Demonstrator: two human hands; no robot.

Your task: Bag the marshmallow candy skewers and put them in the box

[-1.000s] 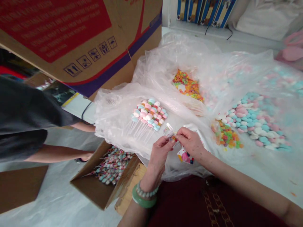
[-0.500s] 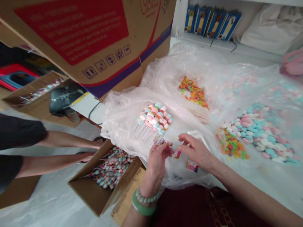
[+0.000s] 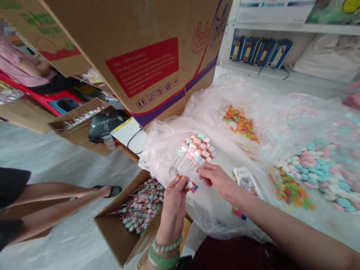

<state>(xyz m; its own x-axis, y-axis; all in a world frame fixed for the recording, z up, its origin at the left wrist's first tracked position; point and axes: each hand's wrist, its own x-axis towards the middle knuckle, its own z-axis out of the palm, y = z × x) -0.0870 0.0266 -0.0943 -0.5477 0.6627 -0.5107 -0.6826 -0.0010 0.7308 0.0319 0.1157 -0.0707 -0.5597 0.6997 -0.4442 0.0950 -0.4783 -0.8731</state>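
Note:
On clear plastic sheeting (image 3: pixel 168 131) lies a bunch of pink, white and blue candy skewers (image 3: pixel 197 148), their pale sticks toward me. My left hand (image 3: pixel 176 193), with a green bangle at the wrist, pinches a small colourful printed wrapper (image 3: pixel 192 186). To its right, my right hand (image 3: pixel 212 178) has its fingers closed at the lower edge of the bunch; what they hold, if anything, is too small to make out. A white printed packet (image 3: pixel 247 182) rests beyond my right wrist, and another colourful wrapper (image 3: pixel 239 213) lies under my forearm.
Loose marshmallow candies (image 3: pixel 317 168) and gummy rings (image 3: pixel 294 191) lie at the right, more rings (image 3: pixel 240 123) farther back. A large carton (image 3: pixel 157 45) stands at the back left. Below, an open box (image 3: pixel 112 234) holds wrapped skewers. A person's legs (image 3: pixel 62 198) are at the left.
The view has shifted, showing more of the left side. My right hand has moved left to the skewers' edge and closed its fingers. The white packet has come into fuller view.

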